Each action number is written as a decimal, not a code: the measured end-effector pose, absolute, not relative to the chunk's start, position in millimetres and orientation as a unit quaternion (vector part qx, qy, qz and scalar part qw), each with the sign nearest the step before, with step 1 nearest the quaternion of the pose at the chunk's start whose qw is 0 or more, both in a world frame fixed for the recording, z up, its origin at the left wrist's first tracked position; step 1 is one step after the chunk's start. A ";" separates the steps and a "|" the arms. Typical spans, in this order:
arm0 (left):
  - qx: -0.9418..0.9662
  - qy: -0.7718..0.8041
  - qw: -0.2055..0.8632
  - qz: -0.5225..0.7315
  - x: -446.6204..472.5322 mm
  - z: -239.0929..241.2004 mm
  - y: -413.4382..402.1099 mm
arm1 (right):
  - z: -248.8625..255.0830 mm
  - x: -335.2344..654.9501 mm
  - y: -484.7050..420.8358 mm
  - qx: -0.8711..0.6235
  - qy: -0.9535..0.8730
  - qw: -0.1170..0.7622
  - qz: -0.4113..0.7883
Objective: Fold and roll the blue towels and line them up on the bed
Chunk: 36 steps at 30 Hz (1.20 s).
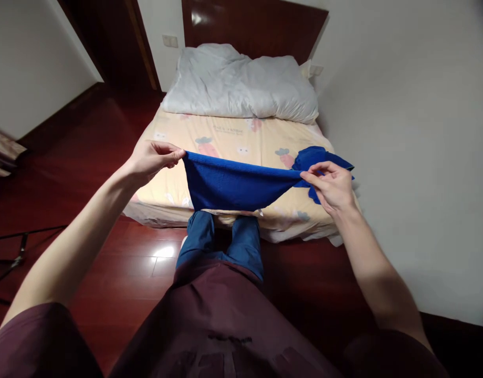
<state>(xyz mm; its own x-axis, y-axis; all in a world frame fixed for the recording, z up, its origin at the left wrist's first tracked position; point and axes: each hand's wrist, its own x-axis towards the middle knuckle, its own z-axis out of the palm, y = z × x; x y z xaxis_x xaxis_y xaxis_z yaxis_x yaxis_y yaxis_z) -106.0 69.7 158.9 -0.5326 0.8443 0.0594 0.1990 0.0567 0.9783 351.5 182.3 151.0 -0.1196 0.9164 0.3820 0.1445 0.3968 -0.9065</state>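
A blue towel [237, 184] hangs stretched between my two hands, over the near edge of the bed. My left hand [155, 157] pinches its left upper corner between thumb and fingers. At the other end, my right hand [330, 184] grips the right upper corner the same way. The towel's top edge runs nearly straight, sloping slightly down to the right, and its lower part hangs loose. Behind my right hand lies a crumpled pile of blue cloth [310, 157] on the bed, partly hidden by that hand.
The bed [233, 136] has a yellow sheet printed with carrots. A bulky white quilt [241, 84] is bunched by the dark wooden headboard [253, 26]. A wall [415, 131] stands close on the right. Thin black legs of a stand [19, 257] are on the red floor at left.
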 end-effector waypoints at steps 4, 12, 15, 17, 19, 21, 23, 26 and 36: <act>0.398 0.668 0.355 0.520 -105.9 161.2 79.2 | 143.3 349.2 195.1 -0.428 -0.645 0.506 0.380; 0.429 0.631 0.377 0.525 -106.8 139.0 158.6 | 102.1 304.0 281.7 -0.439 -0.584 0.518 0.444; 0.461 0.631 0.332 0.528 -108.8 144.6 197.7 | 101.2 276.4 321.3 -0.446 -0.548 0.554 0.440; 0.484 0.626 0.273 0.548 -113.0 153.9 217.2 | 107.5 262.4 341.2 -0.426 -0.550 0.600 0.396; 0.508 0.615 0.186 0.574 -119.2 162.2 227.9 | 113.9 255.3 352.9 -0.385 -0.570 0.641 0.340; 0.529 0.600 0.096 0.593 -126.3 163.1 229.3 | 113.6 254.8 356.0 -0.351 -0.592 0.661 0.298; 0.546 0.587 0.041 0.596 -132.1 151.7 222.7 | 101.3 258.4 351.6 -0.340 -0.609 0.659 0.280; 0.567 0.592 0.051 0.571 -135.0 106.7 203.1 | 56.5 263.8 334.1 -0.354 -0.636 0.622 0.287; 0.441 0.773 0.307 0.338 -108.4 -126.3 125.1 | -153.0 250.2 237.7 -0.543 -0.540 0.410 0.495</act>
